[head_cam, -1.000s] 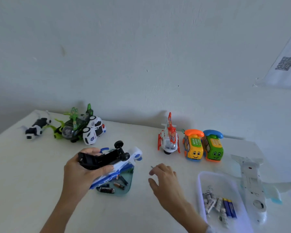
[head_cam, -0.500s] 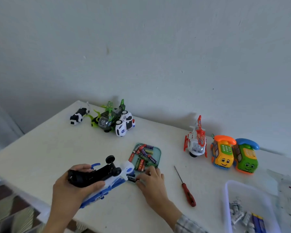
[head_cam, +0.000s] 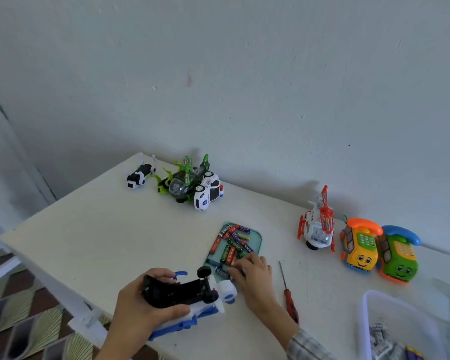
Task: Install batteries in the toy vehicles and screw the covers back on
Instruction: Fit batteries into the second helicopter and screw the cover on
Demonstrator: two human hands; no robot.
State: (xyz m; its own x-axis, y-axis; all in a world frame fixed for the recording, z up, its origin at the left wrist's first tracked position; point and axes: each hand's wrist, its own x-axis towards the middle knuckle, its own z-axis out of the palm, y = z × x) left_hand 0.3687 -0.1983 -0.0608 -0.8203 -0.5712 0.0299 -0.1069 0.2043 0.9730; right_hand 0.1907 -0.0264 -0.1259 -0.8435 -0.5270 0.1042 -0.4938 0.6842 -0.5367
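Right now the step in hand looks like fetching a battery for the blue-and-white toy vehicle [head_cam: 192,300], which lies belly-up at the near edge of the bench [head_cam: 89,229] with its black underside and open battery bay facing up. The left hand [head_cam: 140,305] grips that vehicle, fingers [head_cam: 164,275] curled over its far side and thumb along the near side. The right hand [head_cam: 252,276] reaches to the near end of the teal tray [head_cam: 257,236] of loose batteries [head_cam: 231,245], its fingertips closed on a dark battery [head_cam: 222,272] lying just beside the vehicle's wheel; whether it is already lifted I cannot tell. A red-handled screwdriver [head_cam: 290,302] lies on the bench just right of that wrist, untouched. Next, I judge, the battery must be carried to the open bay and pressed in with its poles the right way round, while the left hand keeps the toy steady; the cover and screw come later.
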